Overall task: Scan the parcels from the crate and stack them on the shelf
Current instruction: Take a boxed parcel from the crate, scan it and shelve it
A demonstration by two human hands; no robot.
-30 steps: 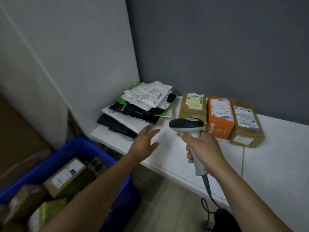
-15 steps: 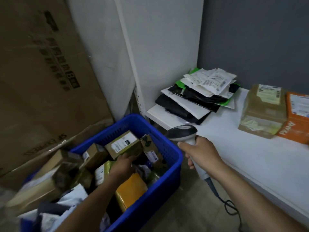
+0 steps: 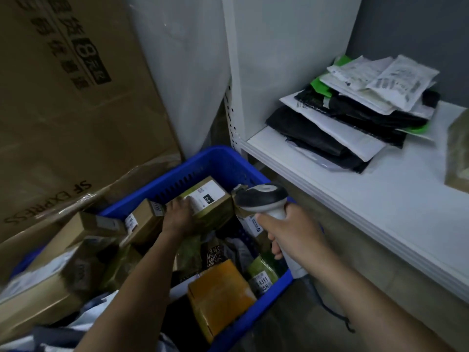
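Note:
A blue plastic crate (image 3: 215, 161) on the floor holds several parcels. My left hand (image 3: 177, 217) grips a brown box with a white label (image 3: 210, 199) at the crate's far side, fingers over its left edge. My right hand (image 3: 291, 232) is closed around the handle of a grey and white barcode scanner (image 3: 261, 199), whose head sits just right of that box. An orange-yellow parcel (image 3: 220, 298) and a green packet (image 3: 262, 273) lie nearer me in the crate. The white shelf (image 3: 368, 199) is to the right.
A pile of black, white and green mailer bags (image 3: 355, 115) lies at the shelf's back left. A brown box (image 3: 459, 153) shows at the right edge. Large cardboard cartons (image 3: 63, 97) lean behind the crate. The scanner cable (image 3: 337, 316) hangs down below the shelf's edge.
My view swung from the shelf down to the crate. My left hand went from over the shelf into the crate and took hold of the labelled brown box. The scanner followed toward it.

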